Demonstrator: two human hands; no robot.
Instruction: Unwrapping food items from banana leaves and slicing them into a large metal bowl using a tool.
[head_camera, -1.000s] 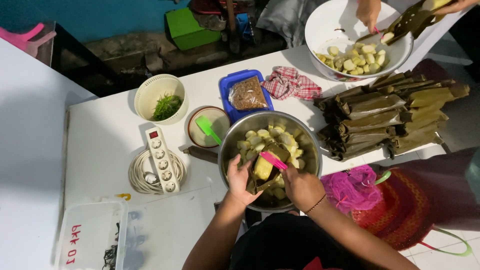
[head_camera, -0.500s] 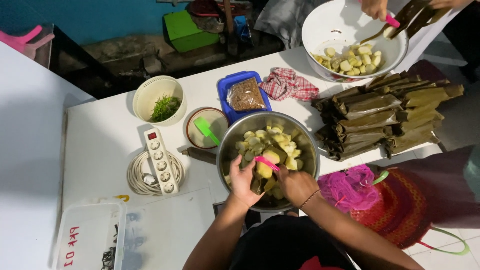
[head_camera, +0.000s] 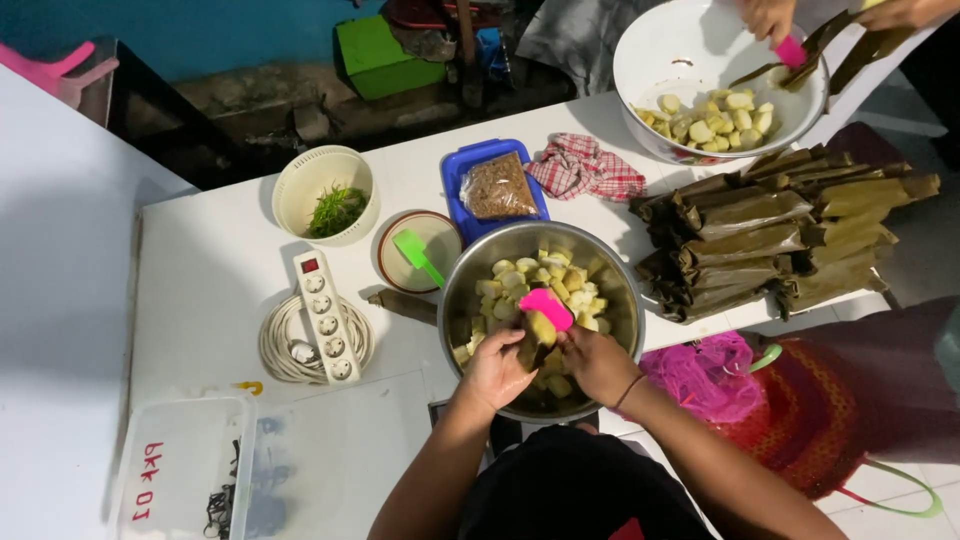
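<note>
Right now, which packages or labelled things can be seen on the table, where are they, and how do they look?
Clear bag of brown crumbs: in a blue tray, behind the steel bowl.
Clear plastic box: near left corner, red handwriting on its lid.
Leaf-wrapped parcels: brown-green, stacked at right.

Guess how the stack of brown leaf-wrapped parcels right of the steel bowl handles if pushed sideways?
The stack of brown leaf-wrapped parcels would probably slide apart rather than move as one: the parcels lie loosely piled in layers. Each looks long and flattish, so unlikely to roll. The leaf wraps look folded, not tied, so they may loosen. It sits near the white table edge; some might drop.
</note>
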